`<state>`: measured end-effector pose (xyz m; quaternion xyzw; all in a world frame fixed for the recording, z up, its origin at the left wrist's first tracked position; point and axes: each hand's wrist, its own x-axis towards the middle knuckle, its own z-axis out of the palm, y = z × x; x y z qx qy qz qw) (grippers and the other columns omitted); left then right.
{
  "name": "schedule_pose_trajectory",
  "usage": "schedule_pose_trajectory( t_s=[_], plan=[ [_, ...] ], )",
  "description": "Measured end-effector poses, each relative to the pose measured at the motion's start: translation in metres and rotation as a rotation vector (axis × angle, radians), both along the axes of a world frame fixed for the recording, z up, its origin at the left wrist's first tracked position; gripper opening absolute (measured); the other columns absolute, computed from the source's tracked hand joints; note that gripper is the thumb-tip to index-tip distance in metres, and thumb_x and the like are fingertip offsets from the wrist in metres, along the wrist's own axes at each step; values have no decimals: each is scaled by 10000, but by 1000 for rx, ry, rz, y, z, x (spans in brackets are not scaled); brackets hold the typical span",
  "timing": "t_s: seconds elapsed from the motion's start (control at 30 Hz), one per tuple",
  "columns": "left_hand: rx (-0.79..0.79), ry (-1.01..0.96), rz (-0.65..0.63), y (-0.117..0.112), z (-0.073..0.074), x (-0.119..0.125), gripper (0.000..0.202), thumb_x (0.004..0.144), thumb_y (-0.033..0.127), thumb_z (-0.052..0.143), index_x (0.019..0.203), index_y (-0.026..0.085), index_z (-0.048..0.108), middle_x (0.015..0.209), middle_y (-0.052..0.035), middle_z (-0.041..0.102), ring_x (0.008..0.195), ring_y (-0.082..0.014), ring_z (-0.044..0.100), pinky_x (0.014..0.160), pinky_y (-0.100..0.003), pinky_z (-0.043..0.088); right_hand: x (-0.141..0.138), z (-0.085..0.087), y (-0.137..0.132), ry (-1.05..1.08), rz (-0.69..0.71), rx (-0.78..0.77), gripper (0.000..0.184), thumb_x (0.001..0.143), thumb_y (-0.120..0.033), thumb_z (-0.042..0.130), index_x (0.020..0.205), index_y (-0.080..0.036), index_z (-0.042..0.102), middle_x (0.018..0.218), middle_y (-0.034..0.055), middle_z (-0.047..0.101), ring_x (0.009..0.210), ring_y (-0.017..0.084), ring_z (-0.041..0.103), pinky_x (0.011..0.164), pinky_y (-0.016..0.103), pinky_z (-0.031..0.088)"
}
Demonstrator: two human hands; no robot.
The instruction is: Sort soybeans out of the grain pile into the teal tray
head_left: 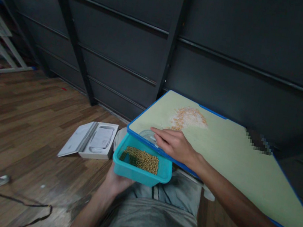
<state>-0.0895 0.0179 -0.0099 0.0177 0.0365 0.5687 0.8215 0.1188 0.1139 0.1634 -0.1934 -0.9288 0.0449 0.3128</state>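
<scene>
1. Pale bench [230, 159]; clear disc [146, 133] at its near-left edge.
2. Left hand [117, 181] grips turquoise tub [133, 173] from beneath, just below that edge, long axis left-right.
3. Right hand [174, 143] over disc, beyond tub; grip unclear.

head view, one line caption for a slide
Left hand supporting a teal tub of round tan beans beside a blue-edged table, right hand over its near edge.

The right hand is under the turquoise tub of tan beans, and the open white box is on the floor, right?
No: the head view shows the left hand under the turquoise tub of tan beans. The open white box is on the floor.
</scene>
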Motion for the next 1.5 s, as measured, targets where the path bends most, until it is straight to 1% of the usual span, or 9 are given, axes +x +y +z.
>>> schedule_pose_trajectory(
  t_s=[0.1, 0.27, 0.5, 0.63, 0.83, 1.0, 1.17, 1.33, 1.5],
  plan=[
    [-29, 21, -51, -1, -1, -3, 559, 1012, 300, 437, 1551, 164, 491, 1330, -181, 760, 1256, -350, 707, 1164, -621, 464, 1, 2, 5, 35, -89, -104, 317, 1062, -254, 560, 1317, -227, 745, 1228, 72, 798, 1027, 204, 780, 927, 364, 628],
    [-100, 99, -36, -3, -4, -7, 513, 1034, 318, 427, 1513, 173, 542, 1250, -156, 801, 1167, -338, 750, 1091, -584, 539, 7, 7, 14, 43, -222, -201, 299, 1028, -225, 590, 1265, -229, 773, 1216, 70, 801, 1022, 224, 786, 927, 385, 622],
    [-76, 57, -47, 0, -22, -12, 472, 1037, 351, 441, 1439, 189, 629, 1282, -182, 782, 1186, -360, 740, 1086, -624, 535, 18, 9, 26, 25, -351, -200, 297, 1012, -206, 600, 1251, -196, 777, 1151, 91, 817, 995, 238, 783, 903, 367, 598],
    [-22, 22, -82, 2, -30, -14, 451, 1043, 358, 424, 1355, 171, 691, 1286, -186, 780, 1201, -353, 734, 1113, -609, 517, 26, 8, 33, 22, -400, -186, 293, 1019, -221, 589, 1241, -188, 777, 1100, 96, 825, 962, 241, 781, 891, 368, 586],
    [43, -21, -122, 5, -29, -18, 478, 1031, 358, 411, 1380, 165, 675, 1346, -213, 745, 1283, -379, 685, 1171, -649, 444, 39, 5, 46, 14, -451, -180, 307, 1008, -223, 594, 1258, -205, 772, 1148, 99, 817, 993, 250, 777, 907, 372, 576],
    [70, -24, -134, 4, -22, -16, 523, 1040, 366, 333, 1326, 150, 715, 1349, -200, 741, 1268, -379, 693, 1164, -639, 461, 46, 5, 54, 13, -469, -170, 305, 1018, -228, 582, 1256, -203, 772, 1192, 104, 805, 1062, 266, 765, 952, 386, 567],
    [-17, 47, -101, 2, -11, -13, 483, 1038, 346, 365, 1281, 166, 742, 1346, -189, 746, 1302, -374, 674, 1153, -636, 473, 51, 6, 60, 13, -479, -142, 296, 1013, -210, 584, 1241, -185, 772, 1200, 120, 800, 1068, 280, 761, 951, 417, 566],
    [-77, 28, -100, 2, -12, -16, 483, 1034, 346, 371, 1324, 188, 724, 1274, -188, 784, 1214, -367, 728, 1115, -648, 506, 58, 6, 66, 16, -488, -127, 272, 1025, -227, 584, 1214, -211, 780, 1133, 93, 817, 996, 255, 762, 887, 380, 558],
    [-176, 83, -78, -1, -10, -15, 479, 1033, 361, 385, 1369, 221, 696, 1212, -140, 817, 1133, -340, 760, 1096, -635, 529, 62, 6, 70, 20, -518, -115, 287, 1021, -196, 573, 1209, -212, 789, 1102, 82, 821, 953, 239, 761, 865, 353, 542]
  ],
)
